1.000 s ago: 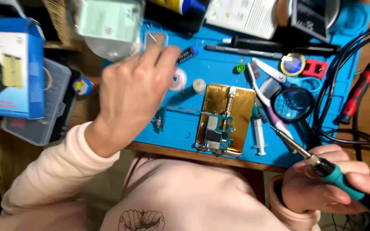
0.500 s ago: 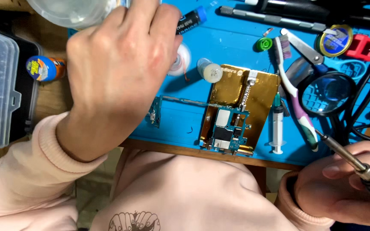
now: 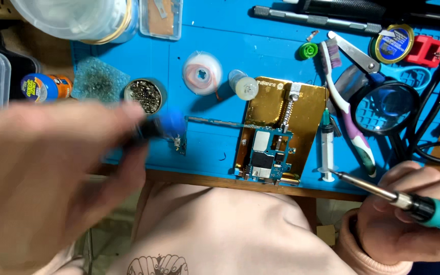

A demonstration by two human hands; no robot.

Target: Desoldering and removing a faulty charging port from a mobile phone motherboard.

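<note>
My left hand point(image 3: 52, 173) is blurred at the lower left, closed on a small dark tool with a blue end point(image 3: 165, 125) that hangs over the blue mat point(image 3: 260, 61). My right hand point(image 3: 408, 219) at the lower right grips a teal-handled soldering iron point(image 3: 423, 208); its metal tip points up-left toward a syringe point(image 3: 326, 147). A circuit board point(image 3: 267, 158) is clamped in a gold holder point(image 3: 281, 107) at the mat's middle, between the two hands.
On the mat lie a brass-wool tip cleaner point(image 3: 146, 95), a solder wick spool point(image 3: 202, 73), a toothbrush point(image 3: 347, 109), a magnifier point(image 3: 385, 108), scissors point(image 3: 355, 52), a round tin point(image 3: 393, 43), a green cap point(image 3: 309, 50). Black cables point(image 3: 434, 102) run at right.
My left hand has drawn back from the far side of the mat toward me, now holding the blue-tipped tool. The right hand with the iron has kept its place.
</note>
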